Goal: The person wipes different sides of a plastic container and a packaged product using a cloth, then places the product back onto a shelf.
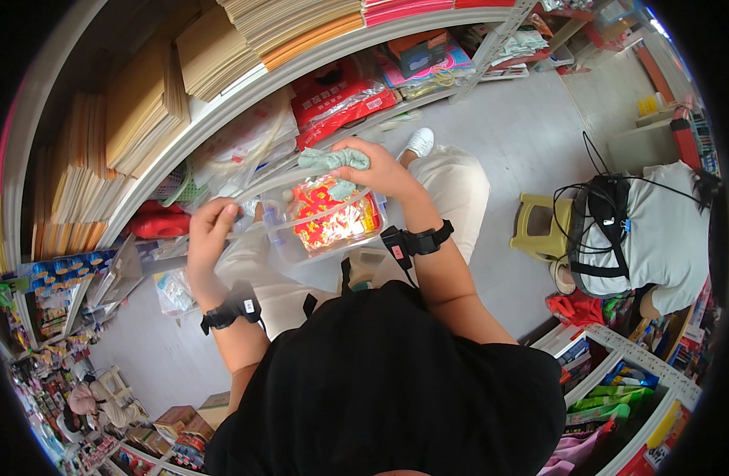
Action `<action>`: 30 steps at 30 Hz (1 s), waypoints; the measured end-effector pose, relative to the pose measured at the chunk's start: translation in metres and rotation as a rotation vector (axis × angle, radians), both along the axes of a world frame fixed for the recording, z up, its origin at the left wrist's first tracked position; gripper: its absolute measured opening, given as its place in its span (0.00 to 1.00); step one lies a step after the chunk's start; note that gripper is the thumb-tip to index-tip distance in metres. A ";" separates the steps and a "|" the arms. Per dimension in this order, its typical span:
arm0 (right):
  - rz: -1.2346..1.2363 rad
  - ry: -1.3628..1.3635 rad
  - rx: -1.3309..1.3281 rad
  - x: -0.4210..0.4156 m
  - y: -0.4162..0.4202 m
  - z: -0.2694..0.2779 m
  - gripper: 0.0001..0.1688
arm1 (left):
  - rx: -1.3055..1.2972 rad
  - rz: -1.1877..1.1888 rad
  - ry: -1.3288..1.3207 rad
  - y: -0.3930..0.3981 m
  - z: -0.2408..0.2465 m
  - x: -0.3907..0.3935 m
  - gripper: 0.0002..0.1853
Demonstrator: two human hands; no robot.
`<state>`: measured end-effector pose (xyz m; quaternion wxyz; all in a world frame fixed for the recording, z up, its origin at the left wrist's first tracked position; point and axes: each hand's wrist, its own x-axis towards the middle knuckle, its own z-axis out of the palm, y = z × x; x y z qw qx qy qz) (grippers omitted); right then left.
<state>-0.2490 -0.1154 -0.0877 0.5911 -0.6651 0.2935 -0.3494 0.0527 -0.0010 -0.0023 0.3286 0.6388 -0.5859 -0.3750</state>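
A clear plastic storage box (293, 253) stands in front of my lap, with shiny red and gold packets (334, 214) inside. Above its opening, a clear plastic lid (275, 181) is held up at a tilt. My left hand (212, 229) pinches the lid's near left edge between thumb and fingers. At the lid's other end, my right hand (370, 166) grips a pale green cloth (325, 159) against the rim. Part of the cloth shows lower down, over the packets. Both wrists wear black straps with small devices.
Shelving (221, 110) with stacked envelopes runs along the front, bagged goods beneath. A red plastic container (159, 223) lies at the left. A yellow stool (540, 226) and a seated person in a light top (667, 226) are at the right. Another person (97, 401) is at the far lower left.
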 end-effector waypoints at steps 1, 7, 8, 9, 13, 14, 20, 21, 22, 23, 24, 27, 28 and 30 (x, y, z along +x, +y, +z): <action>0.013 -0.023 0.011 0.003 0.001 0.004 0.19 | 0.040 0.000 0.022 -0.001 0.000 -0.006 0.12; 0.084 0.050 -0.119 0.029 0.013 0.012 0.20 | -0.028 -0.192 -0.252 -0.022 -0.006 -0.063 0.12; 0.063 0.055 -0.161 0.031 0.013 0.010 0.20 | 0.014 -0.220 -0.286 -0.023 -0.007 -0.065 0.12; 0.036 0.060 -0.200 0.032 0.013 0.009 0.21 | -0.002 -0.217 -0.260 -0.024 -0.009 -0.063 0.12; 0.069 0.068 -0.196 0.027 0.012 0.013 0.21 | -0.016 -0.186 -0.187 -0.020 -0.011 -0.045 0.10; 0.083 0.071 -0.157 0.024 0.012 0.017 0.21 | -0.006 -0.172 -0.176 -0.019 -0.010 -0.039 0.10; -0.003 0.082 -0.035 0.001 0.002 0.004 0.23 | -0.056 -0.037 -0.118 -0.002 0.004 -0.001 0.09; -0.009 0.093 -0.007 -0.002 0.001 0.003 0.23 | -0.058 -0.010 -0.115 0.002 0.004 0.008 0.09; -0.013 0.097 -0.003 -0.006 0.000 0.003 0.23 | -0.097 0.006 -0.094 0.005 -0.001 0.016 0.10; -0.018 0.101 0.000 -0.008 -0.001 0.003 0.23 | -0.100 0.043 -0.066 0.008 -0.004 0.023 0.10; -0.024 0.107 0.003 -0.011 -0.002 0.004 0.22 | -0.104 0.078 -0.037 0.011 -0.006 0.027 0.11; -0.036 0.104 -0.010 -0.016 -0.003 -0.002 0.22 | -0.083 0.169 0.069 0.016 -0.009 0.038 0.12; -0.039 0.094 0.010 -0.017 -0.003 -0.003 0.22 | -0.073 0.187 0.111 0.017 -0.012 0.042 0.12; -0.043 0.076 0.049 -0.017 -0.003 -0.001 0.21 | -0.033 0.162 0.104 0.017 -0.012 0.041 0.12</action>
